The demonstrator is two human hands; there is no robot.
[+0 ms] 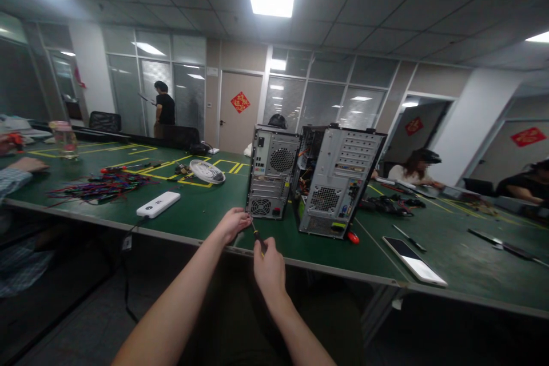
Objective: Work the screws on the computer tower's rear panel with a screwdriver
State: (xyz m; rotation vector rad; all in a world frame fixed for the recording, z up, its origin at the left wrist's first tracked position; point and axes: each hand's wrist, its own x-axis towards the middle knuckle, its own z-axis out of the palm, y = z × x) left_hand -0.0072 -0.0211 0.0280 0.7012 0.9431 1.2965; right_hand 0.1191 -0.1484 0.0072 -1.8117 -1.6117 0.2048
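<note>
Two computer tower cases stand on the green table (206, 214), their backs toward me: a left case (271, 171) and a right case (337, 180) with its side open. My left hand (234, 222) reaches to the lower left corner of the left case, fingers curled near the tip of a screwdriver (258, 237). My right hand (269, 269) is closed round the screwdriver's black and yellow handle, just in front of the table edge. The tool's shaft points up and left toward the left case's bottom corner.
A white power bank (158, 204) with a cable, a bundle of coloured wires (100, 186) and a white fan part (207, 171) lie at left. A phone (414, 260), a red object (352, 237) and hand tools (409, 237) lie at right. Other people sit and stand around.
</note>
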